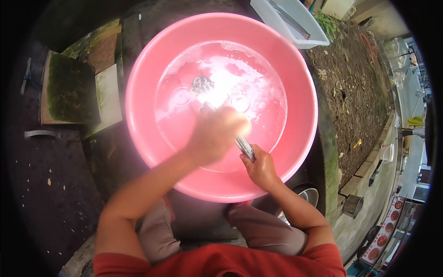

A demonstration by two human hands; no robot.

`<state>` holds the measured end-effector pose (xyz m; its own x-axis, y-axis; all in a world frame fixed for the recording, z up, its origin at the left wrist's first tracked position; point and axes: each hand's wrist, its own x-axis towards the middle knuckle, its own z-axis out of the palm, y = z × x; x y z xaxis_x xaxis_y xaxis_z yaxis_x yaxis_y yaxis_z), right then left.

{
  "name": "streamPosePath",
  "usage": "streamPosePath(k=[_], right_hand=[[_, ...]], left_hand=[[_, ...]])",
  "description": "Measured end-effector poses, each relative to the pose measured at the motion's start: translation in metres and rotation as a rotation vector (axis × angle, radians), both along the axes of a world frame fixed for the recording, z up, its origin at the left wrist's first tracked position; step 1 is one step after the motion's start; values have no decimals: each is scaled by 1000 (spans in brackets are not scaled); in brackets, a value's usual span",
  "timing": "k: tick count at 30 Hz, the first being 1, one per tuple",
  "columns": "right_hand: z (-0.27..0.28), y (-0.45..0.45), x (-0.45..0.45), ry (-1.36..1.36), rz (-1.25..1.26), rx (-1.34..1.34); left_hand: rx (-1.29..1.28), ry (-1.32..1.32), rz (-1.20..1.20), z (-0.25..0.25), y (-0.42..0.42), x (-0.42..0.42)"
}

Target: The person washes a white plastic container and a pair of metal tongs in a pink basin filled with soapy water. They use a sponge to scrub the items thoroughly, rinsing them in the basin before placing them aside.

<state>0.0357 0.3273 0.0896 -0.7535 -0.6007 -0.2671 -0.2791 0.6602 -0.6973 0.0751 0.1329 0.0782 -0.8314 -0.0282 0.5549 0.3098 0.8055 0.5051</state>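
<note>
A large round pink plastic basin (221, 194) stands before me, with shallow, sudsy water (266, 138) in it. My right hand (261, 168) grips the end of the shiny handle of a metal utensil (245, 148) over the basin's near right part. The utensil slants away to the upper left, where its round slotted head (202, 85) shows at the water. My left hand (219, 133), blurred by motion, is closed around the middle of the handle and hides that stretch. Strong glare washes out the water beyond this hand.
A white plastic tub (315, 43) holding a long utensil touches the basin's far right side. Mossy boards (71, 88) lie at left. A metal pot (309, 194) sits by my right knee. Bare soil (353, 100) lies beyond a mossy curb (328, 166) at right.
</note>
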Motion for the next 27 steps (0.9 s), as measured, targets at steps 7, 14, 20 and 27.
streamPosePath(k=[7,14,20,27], right_hand=[[-6,3,3,137,30,2],[-14,17,0,-92,-45,-14],[-17,6,-8,-299,-115,-150],[-5,13,10,-77,15,-87]], left_hand=[[28,56,-35,5,6,-3],[283,-262,560,-22,-78,-18],[83,-103,-3,-19,-5,0],[-15,-282,271,-24,-61,-9]])
